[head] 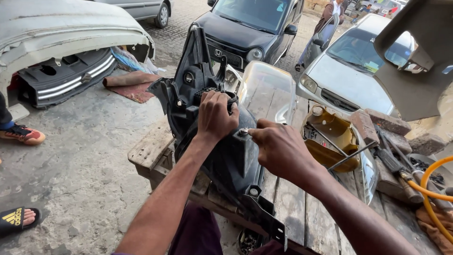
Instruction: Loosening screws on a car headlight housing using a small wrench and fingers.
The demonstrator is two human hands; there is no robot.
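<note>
— Where does the headlight housing sit, and how do the hands hold it?

— The black housing stands tilted on the near edge of the wooden bench, its clear lens turned away from the person. The left hand is clamped over the round socket at the top of the housing's back. The right hand is pinched narrow, its fingertips closed on a small metal fastener on the housing.

— What could go wrong from here?

— The housing overhangs the bench edge and seems steadied mostly by the left hand; if that grip slackens, it could tip to the concrete floor and crack the lens. The fastener is tiny, so a slip of the fingertips could drop it between the planks. A hard twist might also snap a plastic tab.

— Any containers nearby?

— A second headlight shell, yellowed, lies open-side up on the bench to the right, with a thin metal rod resting across it; what else is inside cannot be made out. Below the bench edge a small round tub appears to hold dark small parts, too blurred to identify.
</note>
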